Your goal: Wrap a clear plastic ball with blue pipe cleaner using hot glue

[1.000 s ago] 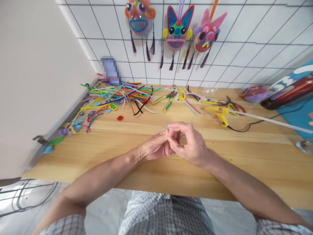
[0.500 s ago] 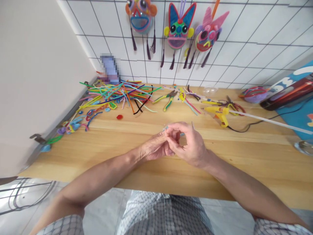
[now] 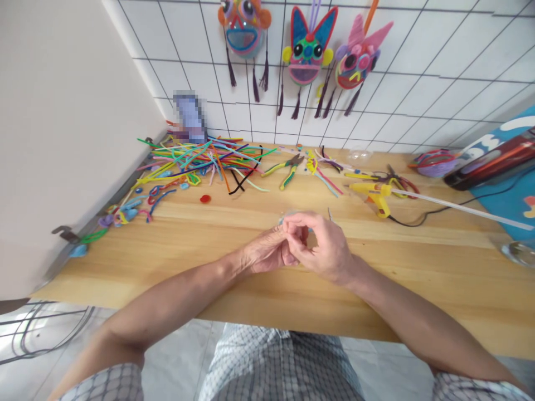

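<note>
Both my hands meet over the middle of the wooden table (image 3: 418,278). My left hand (image 3: 267,253) is closed, its fingertips pinching a small light-blue pipe-cleaner piece (image 3: 284,218). My right hand (image 3: 326,245) curls round the same piece from the right, thumb and forefinger pressed together on it. Most of the blue piece is hidden between the fingers. A thin grey end (image 3: 330,213) sticks up behind my right hand.
A heap of coloured pipe cleaners (image 3: 204,159) lies at the back left, with pliers (image 3: 288,169) beside it. A yellow glue gun (image 3: 374,194) and its cable sit at the back right, near scissors (image 3: 393,178). Three pipe-cleaner masks (image 3: 307,47) hang on the tiled wall.
My hands have stayed together in the same spot, the fingers shifting only slightly on the blue piece. The view has tilted a little.
</note>
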Available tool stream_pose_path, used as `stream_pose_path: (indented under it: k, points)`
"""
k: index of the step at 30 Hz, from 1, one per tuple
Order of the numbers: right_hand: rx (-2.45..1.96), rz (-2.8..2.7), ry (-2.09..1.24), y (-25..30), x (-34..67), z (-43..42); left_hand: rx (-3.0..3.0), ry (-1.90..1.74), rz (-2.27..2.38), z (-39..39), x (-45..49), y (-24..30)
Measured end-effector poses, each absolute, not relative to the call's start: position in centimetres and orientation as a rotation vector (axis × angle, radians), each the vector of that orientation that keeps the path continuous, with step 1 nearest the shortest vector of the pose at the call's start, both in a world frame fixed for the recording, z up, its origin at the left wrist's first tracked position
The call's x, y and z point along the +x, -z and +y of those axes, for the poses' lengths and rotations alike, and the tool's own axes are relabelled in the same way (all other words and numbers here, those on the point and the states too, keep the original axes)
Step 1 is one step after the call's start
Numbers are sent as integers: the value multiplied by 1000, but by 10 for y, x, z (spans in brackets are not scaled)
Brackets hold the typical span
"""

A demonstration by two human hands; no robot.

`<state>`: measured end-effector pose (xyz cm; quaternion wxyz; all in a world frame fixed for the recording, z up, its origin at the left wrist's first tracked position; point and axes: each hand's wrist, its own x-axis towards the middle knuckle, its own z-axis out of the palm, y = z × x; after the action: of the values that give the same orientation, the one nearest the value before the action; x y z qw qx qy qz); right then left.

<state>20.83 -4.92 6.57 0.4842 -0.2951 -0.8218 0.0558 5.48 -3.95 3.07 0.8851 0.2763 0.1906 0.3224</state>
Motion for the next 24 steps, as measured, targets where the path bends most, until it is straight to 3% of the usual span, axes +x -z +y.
stream_pose_path:
  k: [24]
  points:
    - [-739,-1967,-182,-67,209,-51,606,-664,349,-41,55,-22]
